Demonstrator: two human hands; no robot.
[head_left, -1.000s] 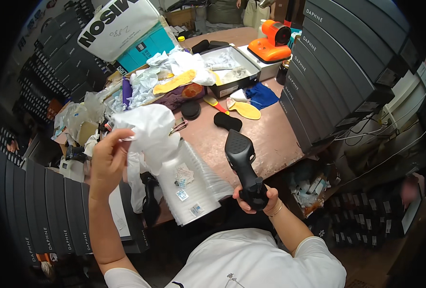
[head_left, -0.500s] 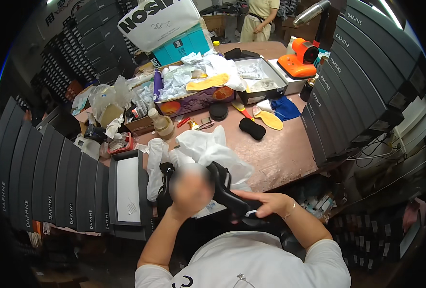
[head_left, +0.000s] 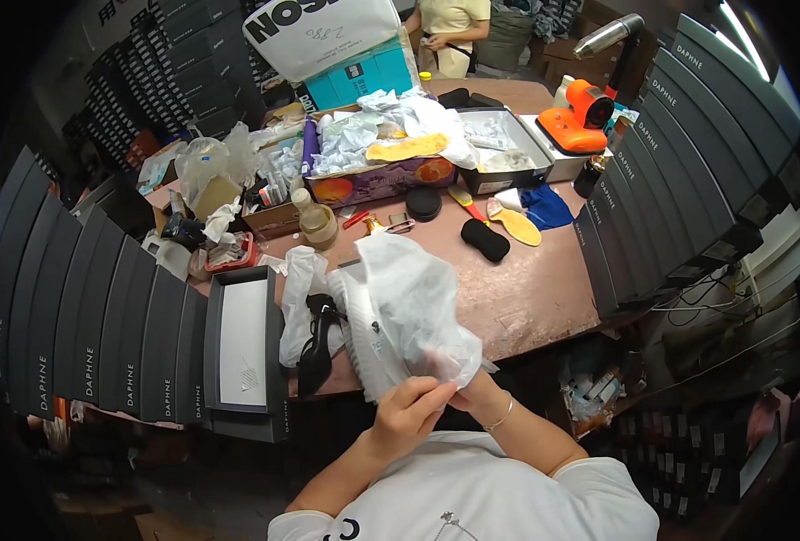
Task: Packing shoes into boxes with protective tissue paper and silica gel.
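A thin white translucent bag [head_left: 418, 302] is held up in front of me over the table's near edge. The fingers of my left hand [head_left: 409, 415] pinch its lower edge. Close against them, my right hand [head_left: 474, 395] grips the same edge, and its fingers show faintly through the film. Whether anything is inside the bag I cannot make out. Left of it, a black strappy heeled shoe [head_left: 317, 353] lies near the table edge beside a crumpled white bag [head_left: 301, 302]. Partly behind the held bag is a white ribbed stack [head_left: 353, 338].
Dark shoe boxes line the left [head_left: 111, 334] and right [head_left: 689, 180]. An uncovered box [head_left: 242, 338] stands at the left. Farther back are a glue bottle [head_left: 317, 221], a black pad [head_left: 485, 240], yellow insoles [head_left: 517, 227] and an orange device [head_left: 580, 117]. Another person [head_left: 450, 32] stands beyond the table.
The black shoe that my right hand held is no longer visible. Both hands have come together on the white bag, now raised. The left-hand shoe on the table is uncovered to view.
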